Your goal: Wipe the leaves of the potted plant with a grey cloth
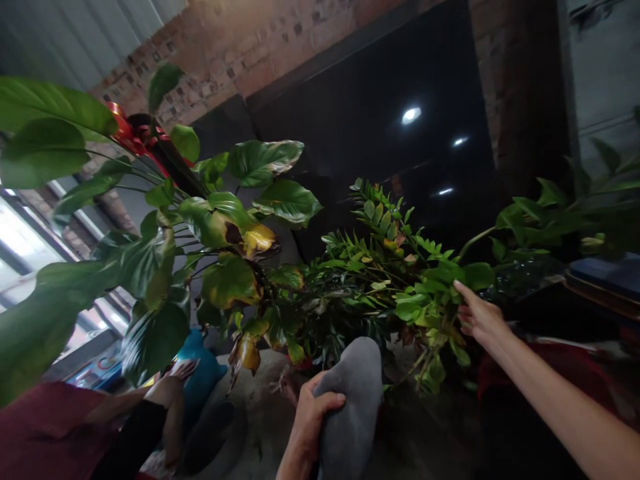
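Note:
My left hand is wrapped round a grey, sole-shaped thing that looks like a foot in a grey sock, with the thumb lying across it. My right hand reaches into a leafy green plant right of centre. Its index finger stretches to a green leaf and the other fingers curl in; the thumb is hidden. The leaf seems to be between the fingers, though the grip is hard to see.
A large potted plant with yellowing leaves and a red ribbon fills the left. A dark glossy panel stands behind. Another person in a maroon shirt sits lower left, near a blue object. More foliage hangs at right.

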The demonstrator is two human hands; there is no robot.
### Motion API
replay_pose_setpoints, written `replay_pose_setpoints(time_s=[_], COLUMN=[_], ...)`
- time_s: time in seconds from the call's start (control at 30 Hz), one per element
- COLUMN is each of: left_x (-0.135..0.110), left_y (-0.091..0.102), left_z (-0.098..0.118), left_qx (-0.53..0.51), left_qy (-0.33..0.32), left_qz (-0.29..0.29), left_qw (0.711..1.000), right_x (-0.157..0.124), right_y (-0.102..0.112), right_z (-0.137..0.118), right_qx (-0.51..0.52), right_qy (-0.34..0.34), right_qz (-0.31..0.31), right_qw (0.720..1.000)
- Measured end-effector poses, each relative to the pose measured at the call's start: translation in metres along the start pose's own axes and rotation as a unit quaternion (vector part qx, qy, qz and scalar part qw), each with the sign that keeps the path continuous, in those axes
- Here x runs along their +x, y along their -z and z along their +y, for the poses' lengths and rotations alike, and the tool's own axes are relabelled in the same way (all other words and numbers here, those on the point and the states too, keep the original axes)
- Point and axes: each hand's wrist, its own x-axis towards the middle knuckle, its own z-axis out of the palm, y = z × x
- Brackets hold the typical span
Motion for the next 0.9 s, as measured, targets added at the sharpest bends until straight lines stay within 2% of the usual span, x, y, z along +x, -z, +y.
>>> replay_pose_setpoints(time_s=[0.13,0.27,0.37,0.47,0.57,0.77,0.83,0.9], left_x=[-0.006,-0.016,-0.028,-0.037,-0.034,0.0,0.009,0.014], left_y=[0.004,0.019,0.03,0.028,0.006,-0.062,-0.079,-0.088], left_z=[-0.004,0.0,0.014,0.032,0.045,0.059,0.058,0.049], left_qx=[0.018,0.024,0.023,-0.016,-0.051,-0.019,-0.013,0.0], left_qy=[0.009,0.007,-0.012,-0.047,-0.08,-0.106,-0.14,-0.168], left_qz=[-0.012,0.009,0.056,0.122,0.15,0.048,0.036,0.039], left_qw=[1.0,1.0,0.998,0.991,0.984,0.993,0.989,0.985], right_x=[-0.008,-0.019,-0.027,-0.032,-0.033,-0.031,-0.03,-0.028], right_y=[-0.018,-0.022,-0.019,-0.018,-0.02,-0.024,-0.024,-0.024], right_z=[0.024,0.048,0.067,0.081,0.088,0.093,0.094,0.095], right_qx=[0.0,0.022,0.043,0.059,0.073,0.08,0.084,0.089], right_qy=[-0.045,-0.045,-0.038,-0.038,-0.035,-0.032,-0.028,-0.025], right_qz=[-0.033,-0.093,-0.116,-0.132,-0.15,-0.195,-0.204,-0.209], right_qw=[0.998,0.994,0.992,0.989,0.985,0.977,0.975,0.973])
